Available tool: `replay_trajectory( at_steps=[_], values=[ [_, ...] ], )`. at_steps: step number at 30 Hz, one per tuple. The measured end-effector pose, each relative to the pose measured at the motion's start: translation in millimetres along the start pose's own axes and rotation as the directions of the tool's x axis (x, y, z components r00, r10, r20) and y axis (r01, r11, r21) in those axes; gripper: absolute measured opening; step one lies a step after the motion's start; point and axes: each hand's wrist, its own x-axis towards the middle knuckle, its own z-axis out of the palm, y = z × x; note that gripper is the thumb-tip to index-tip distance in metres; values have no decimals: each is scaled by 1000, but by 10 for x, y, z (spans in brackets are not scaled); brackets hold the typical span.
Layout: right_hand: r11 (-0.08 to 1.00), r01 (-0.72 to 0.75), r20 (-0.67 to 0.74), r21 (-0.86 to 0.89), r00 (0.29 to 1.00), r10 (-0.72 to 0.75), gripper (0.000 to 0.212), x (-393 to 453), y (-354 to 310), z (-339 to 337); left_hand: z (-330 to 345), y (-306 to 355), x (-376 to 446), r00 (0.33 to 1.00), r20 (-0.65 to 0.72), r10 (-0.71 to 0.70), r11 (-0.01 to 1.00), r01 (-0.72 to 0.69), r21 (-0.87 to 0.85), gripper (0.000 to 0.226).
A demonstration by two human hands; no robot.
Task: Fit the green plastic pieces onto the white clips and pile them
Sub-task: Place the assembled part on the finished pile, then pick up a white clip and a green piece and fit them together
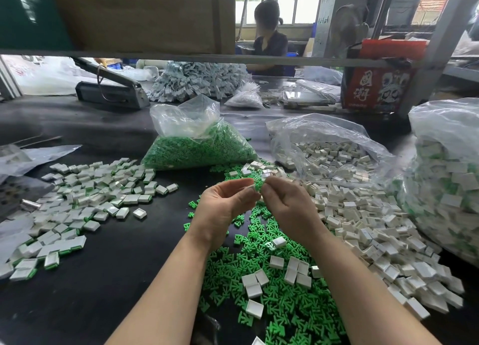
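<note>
Right now both hands meet above the surface (108, 267): the left hand (224, 211) pinches what seems a white clip (251, 187), and the right hand (287, 204) pinches a green piece (258, 187) just beside it, so joining them means pressing leftward.

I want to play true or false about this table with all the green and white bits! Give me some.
1. Both hands, left hand and right hand, pinch one small piece together. True.
2. The bag of green pieces is tied shut. False: its top gapes open.
3. The finished pile lies to the left of the hands. True.
4. The loose green pieces sit in a red box. False: they lie spread on the black table.
</note>
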Motion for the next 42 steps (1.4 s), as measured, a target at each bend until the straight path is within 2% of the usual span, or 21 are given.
replay_trajectory(
  at_steps=[3,10,16,18,25,32,36,42],
  values=[
    [1000,-13,1,17,1000,13,28,1,7,7,-13,-29,23,1000,-10,-19,1000,19,-14,32],
    [978,-100,-21,182,994,106,30,-22,21,126,-24,-78,52,997,-37,-69,995,66,-75,35],
    [996,-77,-63,-36,995,75,27,-31,28,140,-1,-93,58,995,-77,-63,995,57,-78,34],
    [995,-77,-72,-56,995,73,28,-31,28,141,-4,-95,58,995,-73,-72,994,66,-83,35],
    [958,-164,-47,235,983,180,32,-9,-7,189,8,-86,56,992,-81,-96,992,89,-87,32],
    [928,-157,-81,337,978,195,32,-27,-56,213,68,-85,43,989,-115,-94,988,78,-136,20],
    [938,-141,-92,317,980,179,31,-34,-50,207,83,-96,46,989,-126,-84,990,68,-127,21],
    [970,-158,-4,183,987,161,31,0,-4,133,2,-87,43,993,-105,-50,998,46,-41,23]
  ],
)
